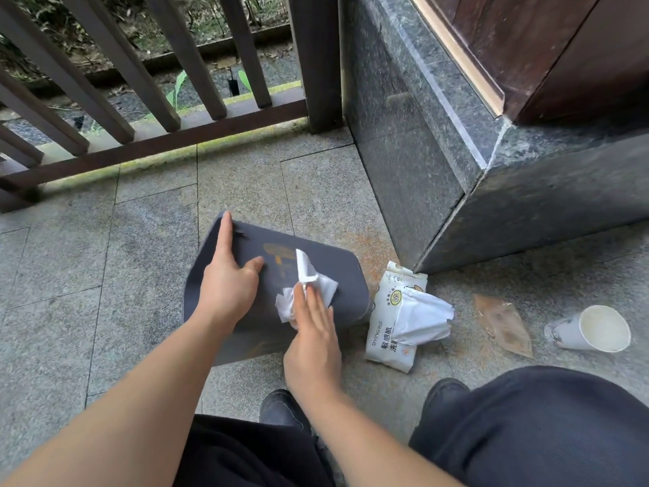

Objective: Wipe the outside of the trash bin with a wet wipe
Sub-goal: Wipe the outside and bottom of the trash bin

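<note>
A dark grey trash bin (330, 265) lies on its side on the stone floor, its flat side up, with a worn yellowish mark on it. My left hand (226, 282) rests flat on the bin's left part, the index finger stretched to the far corner. My right hand (310, 332) presses a crumpled white wet wipe (309, 286) against the bin's upper face, fingers laid over it, one corner of the wipe sticking up.
A white wet-wipe pack (393, 321) with a sheet pulled out lies right of the bin. Further right are a brown wrapper (504, 325) and a tipped paper cup (593, 328). A granite plinth (456, 163) stands behind, a dark railing (158, 135) at the back left. My shoes (282, 409) and knees are below.
</note>
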